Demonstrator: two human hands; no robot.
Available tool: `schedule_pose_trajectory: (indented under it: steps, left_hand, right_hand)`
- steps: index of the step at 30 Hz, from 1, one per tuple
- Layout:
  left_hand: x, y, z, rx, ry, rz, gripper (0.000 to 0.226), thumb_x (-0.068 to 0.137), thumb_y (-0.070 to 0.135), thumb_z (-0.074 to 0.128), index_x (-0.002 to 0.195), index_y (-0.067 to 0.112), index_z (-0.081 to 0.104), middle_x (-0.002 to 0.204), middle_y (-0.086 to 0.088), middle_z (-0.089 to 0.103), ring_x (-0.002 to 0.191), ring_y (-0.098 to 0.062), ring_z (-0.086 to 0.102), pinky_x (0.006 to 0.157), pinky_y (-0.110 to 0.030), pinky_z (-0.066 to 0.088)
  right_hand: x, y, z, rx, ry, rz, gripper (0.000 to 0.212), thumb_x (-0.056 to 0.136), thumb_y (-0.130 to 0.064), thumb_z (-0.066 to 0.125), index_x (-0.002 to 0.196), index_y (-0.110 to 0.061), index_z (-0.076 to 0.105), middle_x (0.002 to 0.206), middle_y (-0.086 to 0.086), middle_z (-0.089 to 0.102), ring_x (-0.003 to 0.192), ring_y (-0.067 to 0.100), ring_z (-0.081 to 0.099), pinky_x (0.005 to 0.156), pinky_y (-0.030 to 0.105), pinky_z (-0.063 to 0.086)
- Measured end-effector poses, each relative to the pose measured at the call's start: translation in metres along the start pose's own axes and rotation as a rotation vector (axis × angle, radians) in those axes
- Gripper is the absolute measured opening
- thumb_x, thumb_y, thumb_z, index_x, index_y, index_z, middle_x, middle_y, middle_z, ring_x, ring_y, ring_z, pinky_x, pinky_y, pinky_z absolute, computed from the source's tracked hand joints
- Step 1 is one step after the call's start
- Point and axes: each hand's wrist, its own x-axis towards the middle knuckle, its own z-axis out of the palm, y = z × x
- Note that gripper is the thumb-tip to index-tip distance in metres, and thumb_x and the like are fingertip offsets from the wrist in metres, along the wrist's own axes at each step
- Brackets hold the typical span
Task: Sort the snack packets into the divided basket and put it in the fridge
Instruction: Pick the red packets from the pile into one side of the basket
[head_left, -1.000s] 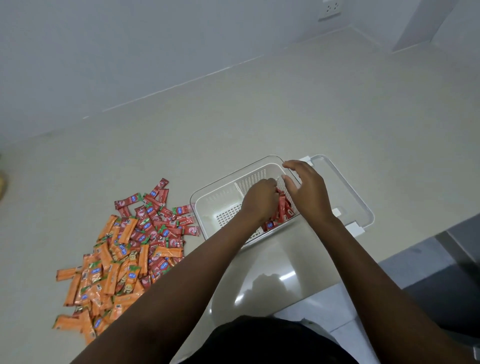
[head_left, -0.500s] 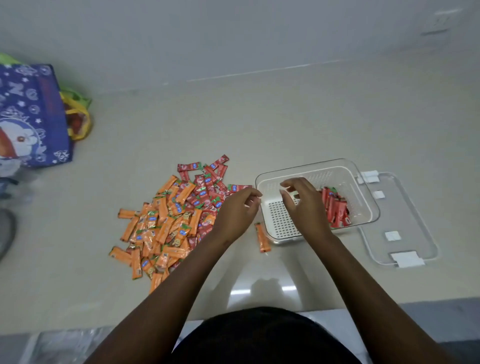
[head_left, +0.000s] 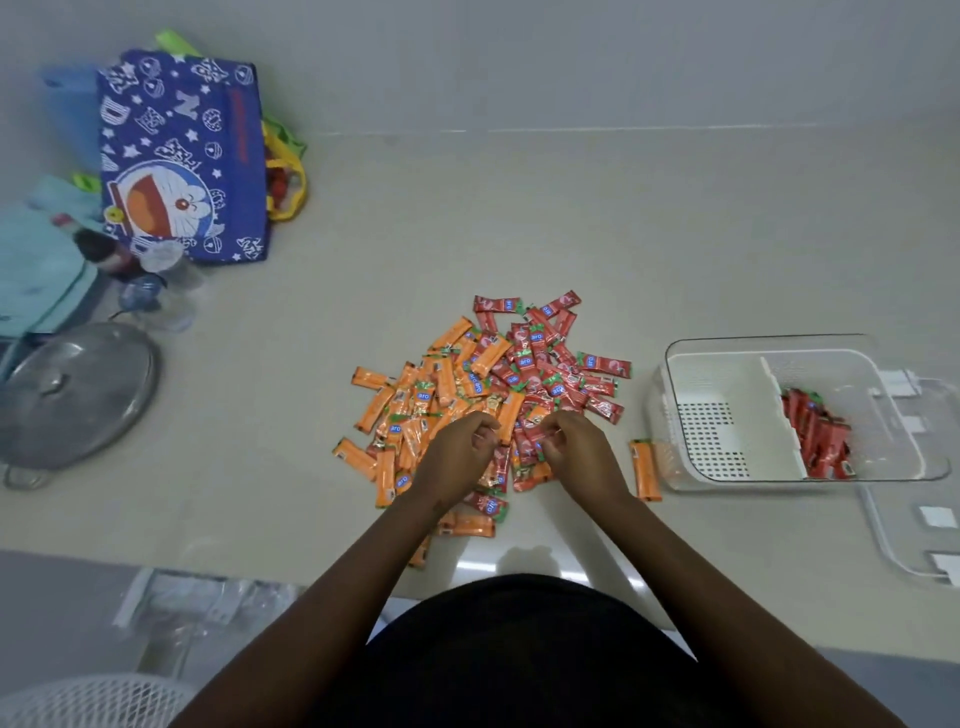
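Head view, places given from the divided basket (head_left: 727, 364). Basket: white, perforated, sitting on the pale desk (head_left: 571, 208) inside a clear outer tub; its right compartment is holding a row of red packets (head_left: 818, 439), its left compartment is showing bare floor. Clear lid (head_left: 904, 540): lying flat on the desk against the basket's right side. Single orange packet (head_left: 645, 469): lying just left of the basket's near left corner. Packet pile (head_left: 483, 384): spreading well left of the basket, orange packets mostly on its left, red ones on its right. Left hand (head_left: 457, 454): resting on the pile's near edge, fingers curling down among the packets; whether they are gripping one cannot be told. Right hand (head_left: 574, 449): lying just beside it toward the basket, fingers likewise bending into red packets, grasp not discernible. Blue cartoon bag (head_left: 182, 156): standing far left of the basket by the wall. Steel pot lid (head_left: 72, 395): sitting at the far left edge.
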Motion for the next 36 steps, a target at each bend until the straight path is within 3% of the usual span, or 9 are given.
schedule_pose_trajectory:
  steps: [3, 10, 15, 21, 24, 28, 30, 33, 36]
  left_hand:
    - [0.003, -0.019, -0.006, 0.015, -0.037, -0.023, 0.018, 0.094, 0.019, 0.055, 0.11, 0.018, 0.064, 0.089, 0.01, 0.063, 0.077, 0.001, 0.057, 0.066, -0.016, 0.045]
    - [0.01, -0.049, -0.01, -0.005, -0.16, 0.0, 0.021, 0.091, 0.015, 0.055, 0.111, 0.018, 0.061, 0.092, 0.006, 0.063, 0.08, -0.008, 0.059, 0.066, -0.019, 0.045]
    - [0.02, -0.057, -0.016, 0.044, -0.162, 0.077, 0.022, 0.092, 0.015, 0.055, 0.113, 0.017, 0.06, 0.094, 0.006, 0.061, 0.079, -0.008, 0.057, 0.069, -0.026, 0.048]
    - [0.02, -0.049, -0.009, 0.102, -0.191, 0.035, 0.021, 0.09, 0.021, 0.058, 0.11, 0.018, 0.064, 0.092, 0.005, 0.065, 0.081, -0.012, 0.058, 0.065, -0.025, 0.043]
    - [0.02, -0.044, 0.001, 0.164, -0.232, -0.036, 0.019, 0.085, 0.031, 0.068, 0.101, 0.021, 0.066, 0.087, 0.006, 0.061, 0.083, -0.015, 0.058, 0.064, -0.025, 0.038]
    - [0.02, -0.036, 0.016, 0.352, -0.193, 0.013, 0.035, 0.076, 0.049, 0.073, 0.098, 0.023, 0.063, 0.109, 0.002, 0.059, 0.108, -0.019, 0.048, 0.081, -0.032, 0.044]
    - [0.021, -0.03, 0.022, 0.476, -0.188, 0.016, 0.042, 0.077, 0.052, 0.071, 0.102, 0.02, 0.06, 0.114, -0.001, 0.056, 0.111, -0.022, 0.046, 0.085, -0.036, 0.047]
    - [0.022, -0.024, 0.032, 0.551, -0.15, -0.003, 0.044, 0.082, 0.046, 0.066, 0.112, 0.014, 0.056, 0.117, -0.006, 0.053, 0.11, -0.024, 0.045, 0.089, -0.036, 0.043]
    - [0.022, -0.019, 0.037, 0.566, -0.133, -0.034, 0.041, 0.086, 0.036, 0.059, 0.117, 0.01, 0.054, 0.119, -0.008, 0.051, 0.11, -0.024, 0.044, 0.093, -0.034, 0.039]
  right_hand:
    - [0.007, 0.001, 0.021, -0.065, -0.047, 0.102, 0.025, 0.086, -0.017, 0.064, 0.109, -0.008, 0.063, 0.107, 0.009, 0.064, 0.094, 0.021, 0.059, 0.078, 0.028, 0.043]
    - [0.022, -0.001, 0.059, -0.203, -0.041, 0.214, 0.043, 0.083, -0.031, 0.067, 0.118, -0.008, 0.056, 0.119, 0.013, 0.054, 0.109, 0.028, 0.051, 0.089, 0.035, 0.044]
    - [0.035, -0.01, 0.072, -0.339, -0.073, 0.241, 0.039, 0.085, -0.014, 0.06, 0.12, -0.003, 0.049, 0.12, 0.018, 0.052, 0.111, 0.032, 0.048, 0.087, 0.036, 0.042]
    - [0.044, 0.0, 0.058, -0.137, -0.174, 0.322, 0.026, 0.091, -0.01, 0.052, 0.116, -0.002, 0.053, 0.115, 0.016, 0.06, 0.105, 0.032, 0.058, 0.084, 0.031, 0.045]
    - [0.039, -0.003, 0.041, 0.076, -0.211, 0.355, 0.021, 0.096, -0.018, 0.048, 0.115, -0.014, 0.056, 0.114, 0.004, 0.063, 0.103, 0.024, 0.061, 0.087, 0.032, 0.047]
    - [0.026, -0.006, 0.021, 0.389, -0.219, 0.412, 0.018, 0.098, -0.022, 0.043, 0.092, -0.03, 0.058, 0.095, -0.003, 0.068, 0.089, 0.021, 0.067, 0.083, 0.043, 0.056]
    - [0.021, -0.005, 0.015, 0.514, -0.196, 0.464, 0.009, 0.096, -0.027, 0.049, 0.101, -0.029, 0.056, 0.1, -0.003, 0.067, 0.091, 0.02, 0.067, 0.076, 0.039, 0.058]
    - [0.023, 0.007, 0.013, 0.448, -0.125, 0.49, 0.034, 0.088, -0.041, 0.062, 0.117, -0.024, 0.057, 0.106, -0.005, 0.068, 0.091, 0.012, 0.067, 0.075, 0.029, 0.055]
    - [0.026, 0.019, 0.01, 0.298, -0.058, 0.501, 0.031, 0.087, -0.051, 0.058, 0.104, -0.026, 0.063, 0.093, -0.009, 0.069, 0.084, 0.009, 0.065, 0.079, 0.031, 0.052]
